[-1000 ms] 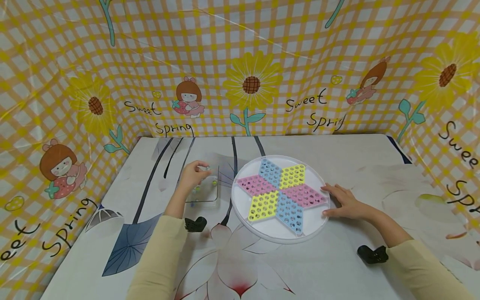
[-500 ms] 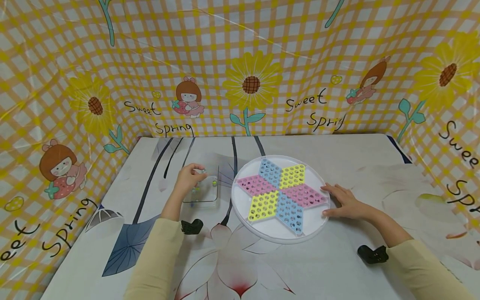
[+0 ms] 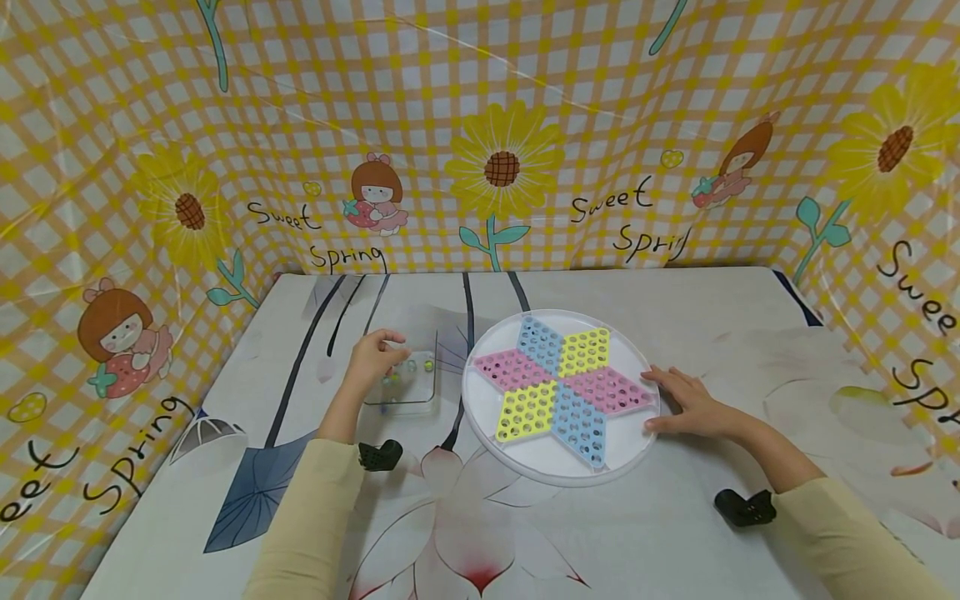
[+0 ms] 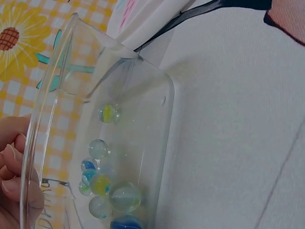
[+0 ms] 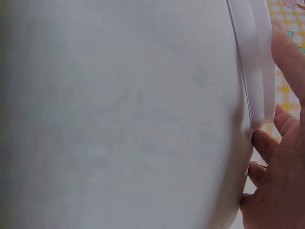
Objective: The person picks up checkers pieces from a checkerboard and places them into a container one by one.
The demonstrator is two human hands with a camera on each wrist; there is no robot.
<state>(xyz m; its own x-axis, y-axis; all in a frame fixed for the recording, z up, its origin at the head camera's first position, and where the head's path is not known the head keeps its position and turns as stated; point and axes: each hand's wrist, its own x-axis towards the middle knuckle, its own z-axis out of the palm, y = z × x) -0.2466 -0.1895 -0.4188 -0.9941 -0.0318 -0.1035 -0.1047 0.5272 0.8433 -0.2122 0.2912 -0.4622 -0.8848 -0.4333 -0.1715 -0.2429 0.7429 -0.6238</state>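
Observation:
In the head view, a clear plastic box (image 3: 422, 392) stands left of the middle with several glass marbles (image 4: 101, 183) inside. My left hand (image 3: 372, 364) hangs over its left side, fingers bent and a gap between finger and thumb with nothing visible in it. Through the box wall the left wrist view shows those bent fingertips. A round white Chinese checkers board (image 3: 480, 421), its star-shaped holes in pink, yellow and blue, lies in the middle. At its right rim my right hand (image 3: 693, 407) rests with fingers spread, thumb and fingertips touching the edge.
The table (image 3: 645, 542) has a cloth printed with flowers and dark stems. A yellow checked curtain (image 3: 420, 75) hangs behind it and down both sides. Black wrist mounts (image 3: 381, 456) sit by both sleeves.
My left hand has let go of a clear marble, which now lies in the box beside a yellow-green one. The hand has shifted slightly left; my right hand and the board stay put.

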